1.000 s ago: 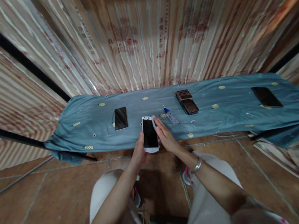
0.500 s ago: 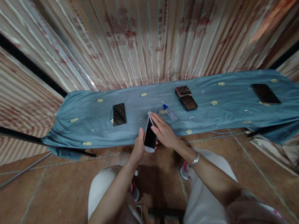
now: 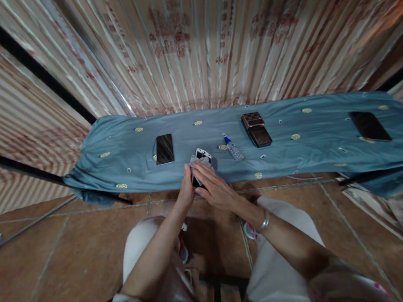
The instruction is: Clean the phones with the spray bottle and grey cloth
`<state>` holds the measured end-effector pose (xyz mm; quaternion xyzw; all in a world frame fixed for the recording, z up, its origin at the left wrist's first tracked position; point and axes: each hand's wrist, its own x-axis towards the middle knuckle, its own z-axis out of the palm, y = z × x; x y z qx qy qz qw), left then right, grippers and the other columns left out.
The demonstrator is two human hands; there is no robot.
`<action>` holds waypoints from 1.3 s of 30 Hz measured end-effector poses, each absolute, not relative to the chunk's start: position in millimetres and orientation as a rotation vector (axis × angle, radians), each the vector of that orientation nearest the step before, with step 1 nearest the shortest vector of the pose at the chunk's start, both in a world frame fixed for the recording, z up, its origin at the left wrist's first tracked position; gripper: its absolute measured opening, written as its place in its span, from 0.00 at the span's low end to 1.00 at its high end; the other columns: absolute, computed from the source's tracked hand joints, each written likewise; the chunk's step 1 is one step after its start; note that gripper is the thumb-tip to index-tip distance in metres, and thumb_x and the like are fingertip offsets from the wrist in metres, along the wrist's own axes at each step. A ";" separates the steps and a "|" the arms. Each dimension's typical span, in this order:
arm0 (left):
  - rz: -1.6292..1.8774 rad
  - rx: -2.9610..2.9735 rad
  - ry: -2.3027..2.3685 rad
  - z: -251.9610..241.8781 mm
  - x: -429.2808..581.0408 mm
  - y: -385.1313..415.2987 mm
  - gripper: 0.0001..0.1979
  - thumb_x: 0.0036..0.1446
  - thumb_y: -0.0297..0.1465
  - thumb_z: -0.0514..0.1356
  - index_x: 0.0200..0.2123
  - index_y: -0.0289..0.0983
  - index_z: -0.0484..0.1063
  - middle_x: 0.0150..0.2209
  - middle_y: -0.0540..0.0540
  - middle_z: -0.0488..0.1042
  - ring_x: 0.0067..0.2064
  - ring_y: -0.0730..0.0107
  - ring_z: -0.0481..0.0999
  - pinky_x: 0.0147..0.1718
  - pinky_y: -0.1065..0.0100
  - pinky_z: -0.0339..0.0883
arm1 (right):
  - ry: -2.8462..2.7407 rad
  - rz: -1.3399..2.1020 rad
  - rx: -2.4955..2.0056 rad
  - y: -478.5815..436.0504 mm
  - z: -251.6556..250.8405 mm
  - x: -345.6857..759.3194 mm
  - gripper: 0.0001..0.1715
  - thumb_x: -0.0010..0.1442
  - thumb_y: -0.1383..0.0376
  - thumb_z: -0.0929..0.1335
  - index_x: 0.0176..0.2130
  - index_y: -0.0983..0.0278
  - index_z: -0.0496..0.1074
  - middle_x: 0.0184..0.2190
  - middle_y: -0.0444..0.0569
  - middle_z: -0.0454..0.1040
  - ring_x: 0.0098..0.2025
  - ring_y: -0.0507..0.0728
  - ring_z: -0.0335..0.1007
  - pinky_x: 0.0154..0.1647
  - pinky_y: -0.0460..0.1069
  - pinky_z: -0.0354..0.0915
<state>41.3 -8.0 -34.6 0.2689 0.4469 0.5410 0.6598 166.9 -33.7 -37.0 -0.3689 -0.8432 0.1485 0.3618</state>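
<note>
A white-framed smartphone (image 3: 205, 154) with a dark screen is gripped along its left side by my left hand (image 3: 184, 189). It is held over the near edge of the cloth-covered table, its far end showing past my fingers. My right hand (image 3: 215, 183) lies across the screen with its fingers together, pressing a small grey cloth (image 3: 199, 162) against the glass. Most of the phone's lower half is hidden beneath that hand. Just to the right on the table lies a clear bottle with a blue top (image 3: 234, 148).
The narrow table has a blue-green patterned cover (image 3: 140, 163). On it are a dark phone (image 3: 164, 149) at left, a brown checkered case (image 3: 256, 129) right of centre, and a black tablet-like device (image 3: 370, 126) at far right. Striped curtains (image 3: 174, 46) hang behind; black poles (image 3: 28, 59) stand at the sides.
My right hand and the grey cloth have slid from the phone's far end toward its near end, uncovering the far end. The phone has moved slightly away from me. The view has shifted slightly.
</note>
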 end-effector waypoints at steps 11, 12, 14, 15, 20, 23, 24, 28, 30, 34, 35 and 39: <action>1.225 0.276 1.102 -15.3 43.9 -0.3 0.29 0.64 0.52 0.49 0.32 0.32 0.76 0.25 0.46 0.77 0.36 0.67 0.81 0.50 0.68 0.69 | -2.253 0.364 -0.796 -45.8 -41.1 156.6 0.39 0.70 0.58 0.58 0.71 0.67 0.39 0.70 0.62 0.50 0.73 0.61 0.40 0.71 0.62 0.52; 1.229 0.276 1.105 -12.6 43.6 -1.2 0.30 0.65 0.51 0.48 0.32 0.32 0.76 0.24 0.46 0.77 0.33 0.68 0.80 0.47 0.69 0.70 | -2.255 0.357 -0.780 -46.4 -40.5 156.3 0.39 0.70 0.58 0.58 0.72 0.67 0.38 0.70 0.63 0.50 0.73 0.61 0.40 0.71 0.62 0.53; 1.215 0.287 1.108 -6.6 42.0 -2.6 0.32 0.67 0.50 0.44 0.33 0.31 0.76 0.23 0.45 0.77 0.28 0.70 0.79 0.41 0.71 0.71 | -2.258 0.338 -0.756 -47.9 -39.6 155.5 0.40 0.70 0.59 0.59 0.72 0.68 0.37 0.70 0.64 0.50 0.73 0.62 0.40 0.70 0.62 0.53; 1.201 0.289 1.106 -3.9 40.7 -2.9 0.33 0.67 0.50 0.42 0.33 0.30 0.76 0.23 0.45 0.77 0.27 0.70 0.78 0.38 0.71 0.72 | -2.259 0.328 -0.751 -48.7 -39.5 155.0 0.40 0.70 0.59 0.59 0.72 0.68 0.37 0.70 0.64 0.50 0.73 0.62 0.40 0.70 0.62 0.53; 1.189 0.272 1.037 1.5 31.6 0.6 0.35 0.64 0.54 0.44 0.40 0.29 0.78 0.21 0.44 0.77 0.23 0.67 0.77 0.32 0.69 0.73 | -2.275 0.297 -0.762 -50.6 -43.0 153.3 0.41 0.70 0.60 0.60 0.72 0.66 0.35 0.70 0.61 0.51 0.73 0.62 0.42 0.70 0.62 0.53; 1.194 0.263 0.978 0.5 28.3 3.6 0.37 0.65 0.54 0.42 0.45 0.29 0.77 0.24 0.42 0.79 0.30 0.63 0.81 0.38 0.67 0.74 | -2.254 0.300 -0.796 -49.1 -47.6 153.2 0.42 0.70 0.60 0.60 0.72 0.64 0.34 0.71 0.59 0.49 0.73 0.62 0.40 0.71 0.63 0.52; 1.196 0.261 0.969 -0.1 28.0 4.4 0.37 0.65 0.53 0.41 0.45 0.28 0.77 0.26 0.41 0.80 0.33 0.62 0.82 0.41 0.66 0.74 | -2.230 0.304 -0.814 -48.4 -49.4 153.1 0.42 0.70 0.60 0.60 0.72 0.63 0.34 0.71 0.58 0.48 0.73 0.62 0.40 0.71 0.63 0.51; 1.252 0.282 0.986 -3.4 29.3 7.0 0.34 0.66 0.50 0.44 0.48 0.27 0.76 0.34 0.38 0.82 0.39 0.60 0.82 0.48 0.62 0.72 | -2.079 0.403 -0.913 -45.9 -56.0 151.3 0.40 0.70 0.61 0.58 0.72 0.61 0.34 0.73 0.55 0.43 0.74 0.62 0.38 0.72 0.64 0.48; 1.310 0.283 0.996 -5.9 31.2 8.7 0.29 0.66 0.47 0.48 0.50 0.29 0.75 0.37 0.39 0.82 0.39 0.62 0.82 0.48 0.63 0.71 | -1.987 0.506 -0.984 -45.0 -57.8 150.2 0.37 0.71 0.60 0.57 0.72 0.60 0.37 0.73 0.53 0.43 0.74 0.60 0.39 0.72 0.62 0.48; 1.379 0.262 1.003 -8.6 36.9 12.1 0.23 0.66 0.44 0.52 0.50 0.33 0.75 0.39 0.43 0.82 0.40 0.65 0.82 0.46 0.66 0.72 | -1.776 0.720 -1.103 -40.9 -57.5 151.4 0.34 0.70 0.56 0.57 0.71 0.60 0.47 0.72 0.52 0.48 0.72 0.58 0.45 0.71 0.58 0.49; 1.380 0.260 0.996 -8.1 38.6 12.6 0.22 0.66 0.43 0.52 0.50 0.34 0.76 0.38 0.44 0.82 0.40 0.65 0.82 0.46 0.66 0.72 | -1.711 0.769 -1.116 -39.0 -57.0 152.6 0.34 0.70 0.54 0.58 0.70 0.61 0.51 0.71 0.52 0.51 0.72 0.59 0.47 0.71 0.58 0.50; 1.353 0.246 0.962 -2.6 45.5 13.5 0.21 0.68 0.40 0.49 0.50 0.35 0.75 0.38 0.44 0.83 0.44 0.63 0.81 0.49 0.63 0.72 | -1.330 1.027 -1.129 -29.1 -55.5 158.2 0.32 0.63 0.49 0.65 0.61 0.60 0.68 0.59 0.51 0.71 0.62 0.61 0.66 0.64 0.57 0.60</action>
